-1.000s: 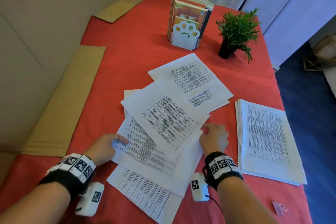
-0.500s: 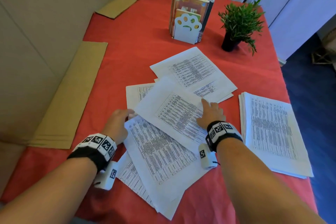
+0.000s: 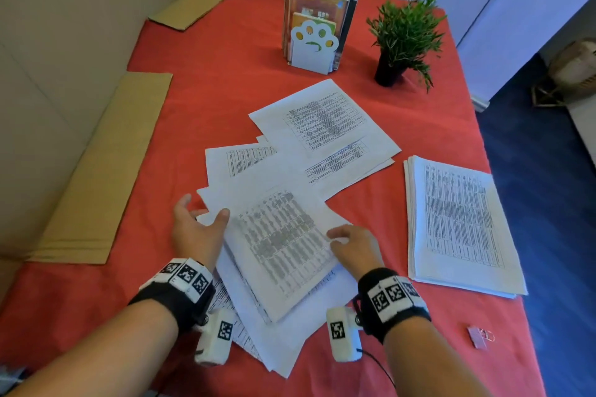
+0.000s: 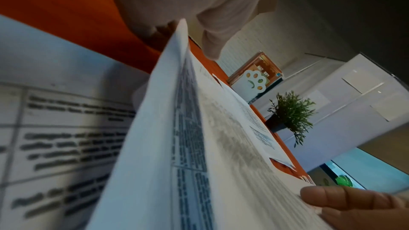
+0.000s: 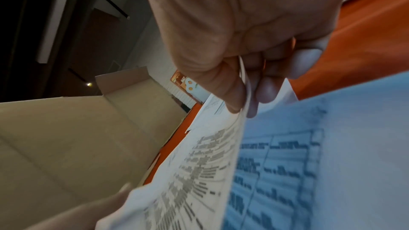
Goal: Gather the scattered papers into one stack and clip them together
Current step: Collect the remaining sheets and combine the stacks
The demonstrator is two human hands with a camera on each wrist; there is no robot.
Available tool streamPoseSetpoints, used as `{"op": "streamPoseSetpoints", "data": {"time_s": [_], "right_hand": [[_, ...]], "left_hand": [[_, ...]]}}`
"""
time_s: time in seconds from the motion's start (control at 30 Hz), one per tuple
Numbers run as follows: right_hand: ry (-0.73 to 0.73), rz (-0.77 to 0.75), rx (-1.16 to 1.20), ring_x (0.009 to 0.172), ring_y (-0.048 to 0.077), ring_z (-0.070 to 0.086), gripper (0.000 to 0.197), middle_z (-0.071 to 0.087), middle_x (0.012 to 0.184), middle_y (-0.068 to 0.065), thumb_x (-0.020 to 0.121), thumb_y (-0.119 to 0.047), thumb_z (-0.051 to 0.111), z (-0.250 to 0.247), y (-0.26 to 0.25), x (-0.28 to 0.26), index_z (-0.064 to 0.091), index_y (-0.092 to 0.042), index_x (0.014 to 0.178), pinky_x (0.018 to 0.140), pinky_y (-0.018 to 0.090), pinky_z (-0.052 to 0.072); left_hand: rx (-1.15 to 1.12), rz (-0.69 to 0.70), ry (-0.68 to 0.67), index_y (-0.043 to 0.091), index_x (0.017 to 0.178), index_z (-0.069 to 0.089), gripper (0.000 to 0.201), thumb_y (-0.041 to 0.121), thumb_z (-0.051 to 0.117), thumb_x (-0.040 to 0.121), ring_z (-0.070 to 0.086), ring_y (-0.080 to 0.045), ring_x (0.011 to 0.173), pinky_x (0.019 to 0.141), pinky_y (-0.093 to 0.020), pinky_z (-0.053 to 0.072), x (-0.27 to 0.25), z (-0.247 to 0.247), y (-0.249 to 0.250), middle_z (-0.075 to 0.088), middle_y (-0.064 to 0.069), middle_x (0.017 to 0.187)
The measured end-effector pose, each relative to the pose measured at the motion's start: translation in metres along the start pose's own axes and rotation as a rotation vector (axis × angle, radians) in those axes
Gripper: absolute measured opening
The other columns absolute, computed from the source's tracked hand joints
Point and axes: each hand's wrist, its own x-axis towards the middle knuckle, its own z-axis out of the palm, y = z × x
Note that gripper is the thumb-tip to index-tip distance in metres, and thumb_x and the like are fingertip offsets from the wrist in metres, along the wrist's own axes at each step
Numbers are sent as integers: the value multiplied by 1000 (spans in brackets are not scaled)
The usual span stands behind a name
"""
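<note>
Printed white sheets [image 3: 325,126] lie scattered and overlapping in the middle of the red table [image 3: 206,100]. Both hands hold a few of them, the lifted sheets [image 3: 277,245], tilted above the pile nearest me. My left hand [image 3: 206,213] grips their left edge, thumb on top and fingers beneath, as the left wrist view [image 4: 188,38] shows. My right hand [image 3: 335,235] pinches their right edge between thumb and fingers [image 5: 243,107]. A squared stack of papers [image 3: 458,222] lies to the right. A small pink binder clip [image 3: 477,335] sits near the front right corner.
A white paw-shaped bookend with books [image 3: 316,26] and a potted plant [image 3: 403,39] stand at the back. Flat cardboard strips [image 3: 106,171] lie along the left side against a cardboard wall. The table's right edge drops to a blue floor [image 3: 548,203].
Both hands stopped sliding sheets flat on the table. They have closed on the two side edges of a few sheets and raised them off the pile, closer to me.
</note>
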Motion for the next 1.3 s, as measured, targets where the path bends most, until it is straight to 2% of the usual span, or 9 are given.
{"op": "streamPoseSetpoints", "data": {"time_s": [0.13,0.27,0.37,0.5,0.63,0.73,0.97,1.13,1.3], "right_hand": [[-3,-12,-253,122,18,47,23,52,127,-5,79,-16,58,7,5,-16,66,-35,88,99,34,38],[280,-140,-417,132,27,28,55,26,149,-2,74,-16,62,0,-5,-17,52,-35,124,106,49,26],[151,-139,-252,131,24,33,71,40,139,0,79,-26,63,-12,-10,0,30,-32,141,108,49,28],[-1,-89,69,99,25,63,30,67,105,7,83,-16,59,-25,-3,15,58,-14,114,84,32,50],[127,30,180,75,21,58,8,62,77,1,86,-8,56,-24,16,12,62,-11,90,61,22,40],[133,90,178,70,21,56,8,58,71,0,86,-5,54,-16,23,7,60,-11,86,54,21,38],[234,128,321,53,15,40,11,47,60,9,77,1,52,-3,23,3,53,8,69,46,20,29],[236,200,517,55,16,28,16,33,61,5,71,6,50,-11,13,-5,45,-9,67,47,22,20],[258,301,574,60,20,41,27,54,77,15,59,-8,52,9,17,-4,53,12,77,54,29,34]], "left_hand": [[48,40,-37,17,142,32,78,1,72,77,49,-28,121,97,-31,39,-9,4,10,50,-11,134],[-5,165,-178,20,140,35,76,-11,64,78,41,-12,109,88,-22,34,-14,4,27,43,2,125],[-52,279,-329,29,133,41,71,-5,69,77,35,-7,120,96,-26,32,-9,2,43,39,11,129],[-121,236,-379,38,123,49,51,13,68,82,54,-17,96,81,-39,51,11,12,46,54,2,109],[265,101,-172,13,124,52,55,39,66,78,56,-29,103,87,-35,47,30,17,27,56,-16,119],[528,72,-226,9,129,48,63,21,76,73,48,-36,118,97,-37,41,27,18,15,49,-21,126],[358,149,-300,14,106,68,50,-17,46,72,57,-33,108,96,-36,45,33,6,5,61,-15,120],[282,9,-232,12,69,62,33,-14,43,77,54,-26,80,61,-27,40,26,-24,-1,62,-10,79],[393,52,-369,9,136,41,60,-14,42,81,57,-31,101,80,-33,42,5,-25,-5,58,-17,117]]}}
